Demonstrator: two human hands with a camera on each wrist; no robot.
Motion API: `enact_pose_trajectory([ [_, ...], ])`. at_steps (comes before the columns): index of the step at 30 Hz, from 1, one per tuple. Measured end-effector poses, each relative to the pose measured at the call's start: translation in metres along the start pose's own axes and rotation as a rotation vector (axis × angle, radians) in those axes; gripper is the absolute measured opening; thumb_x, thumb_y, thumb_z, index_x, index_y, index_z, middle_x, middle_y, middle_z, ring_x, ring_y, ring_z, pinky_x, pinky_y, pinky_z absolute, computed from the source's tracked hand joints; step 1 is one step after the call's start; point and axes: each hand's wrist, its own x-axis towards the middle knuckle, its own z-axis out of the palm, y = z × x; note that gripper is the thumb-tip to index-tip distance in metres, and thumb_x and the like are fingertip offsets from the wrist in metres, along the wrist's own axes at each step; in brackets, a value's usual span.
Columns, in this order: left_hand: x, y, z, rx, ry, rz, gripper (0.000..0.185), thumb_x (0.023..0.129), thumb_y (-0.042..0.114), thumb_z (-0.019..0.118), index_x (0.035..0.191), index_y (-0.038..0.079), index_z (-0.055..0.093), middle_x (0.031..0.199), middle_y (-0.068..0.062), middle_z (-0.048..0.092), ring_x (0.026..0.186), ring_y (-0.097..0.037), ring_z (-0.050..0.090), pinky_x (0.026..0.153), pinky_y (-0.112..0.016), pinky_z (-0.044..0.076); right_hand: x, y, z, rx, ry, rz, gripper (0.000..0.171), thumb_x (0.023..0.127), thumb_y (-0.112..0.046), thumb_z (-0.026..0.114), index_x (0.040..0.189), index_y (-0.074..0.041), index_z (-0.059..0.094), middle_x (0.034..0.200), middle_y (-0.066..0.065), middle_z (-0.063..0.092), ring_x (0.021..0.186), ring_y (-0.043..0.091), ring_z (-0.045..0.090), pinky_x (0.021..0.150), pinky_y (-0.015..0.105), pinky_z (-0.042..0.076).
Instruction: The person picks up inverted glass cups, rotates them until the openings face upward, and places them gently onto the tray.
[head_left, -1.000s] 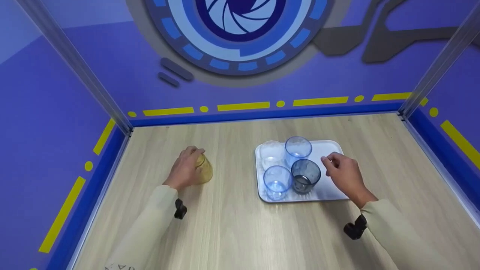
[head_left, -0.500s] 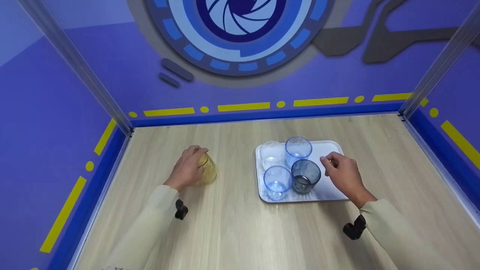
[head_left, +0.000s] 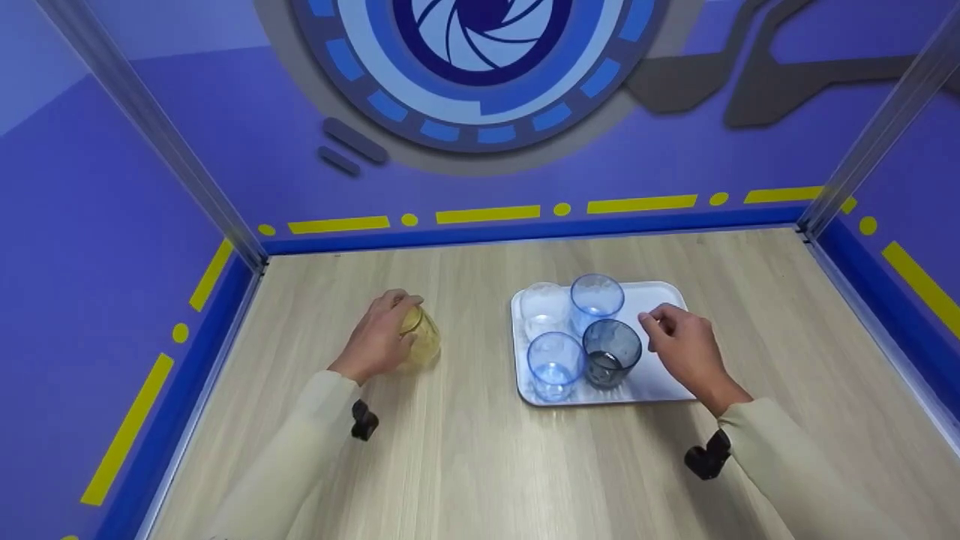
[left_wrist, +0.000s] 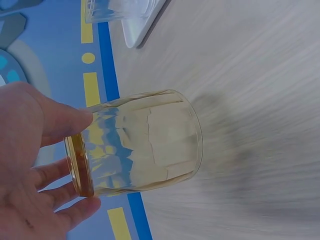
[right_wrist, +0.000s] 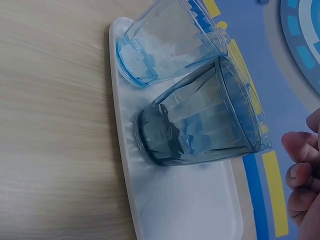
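Observation:
My left hand (head_left: pixel 379 337) grips a yellow tinted glass (head_left: pixel 424 341) by its thick amber end. Thumb and fingertips pinch that end in the left wrist view, while the wide end of the glass (left_wrist: pixel 150 145) points down toward the table. Beyond that wide end, a soft shadow falls on the wood. My right hand (head_left: pixel 686 345) hovers over the right part of a white tray (head_left: pixel 660 386), its fingers loosely curled around nothing. Just left of it on the tray stands a smoky grey glass (head_left: pixel 611 352), upright and mouth up.
Two blue tinted glasses share the tray, one in front (head_left: pixel 555 367) and one behind (head_left: pixel 596 296). A clear glass (head_left: pixel 544 307) sits at the tray's back left. Printed blue wall panels (head_left: pixel 480 180) border the wooden table (head_left: pixel 480 450) at the back and sides.
My left hand has shifted slightly right with the yellow glass, which looks a little more tilted. My right hand has stayed almost still, and the glasses on the tray have not moved.

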Motion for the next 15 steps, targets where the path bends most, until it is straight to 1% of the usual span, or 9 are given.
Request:
enact_pose_trajectory([
  [4,-0.001,0.003,-0.001,0.004,0.003,0.014,0.051,0.089,0.005,0.065,0.137,0.011,0.051,0.139,-0.013,0.047,0.130,-0.032,0.044,0.106,-0.049,0.041,0.000,-0.001,0.000,-0.002,0.003,0.000,0.026,0.098,-0.031,0.056,0.080,-0.013,0.062,0.060,0.000,0.056,0.056,0.013,0.049,0.053,0.026,0.037],
  [12,0.000,0.009,-0.003,0.002,-0.024,-0.010,0.051,0.090,0.009,0.066,0.138,0.013,0.050,0.139,-0.010,0.045,0.130,-0.030,0.044,0.108,-0.048,0.041,0.001,-0.002,0.001,0.011,0.021,-0.013,0.024,0.097,-0.026,0.058,0.078,-0.011,0.062,0.058,0.000,0.055,0.053,0.009,0.047,0.051,0.025,0.036],
  [15,0.000,0.012,-0.004,0.001,-0.028,-0.016,0.051,0.090,0.010,0.066,0.138,0.014,0.049,0.141,-0.010,0.044,0.131,-0.029,0.043,0.108,-0.048,0.041,0.000,-0.003,0.001,0.015,0.016,-0.016,0.024,0.097,-0.026,0.058,0.079,-0.011,0.062,0.058,0.000,0.056,0.054,0.010,0.048,0.051,0.025,0.036],
])
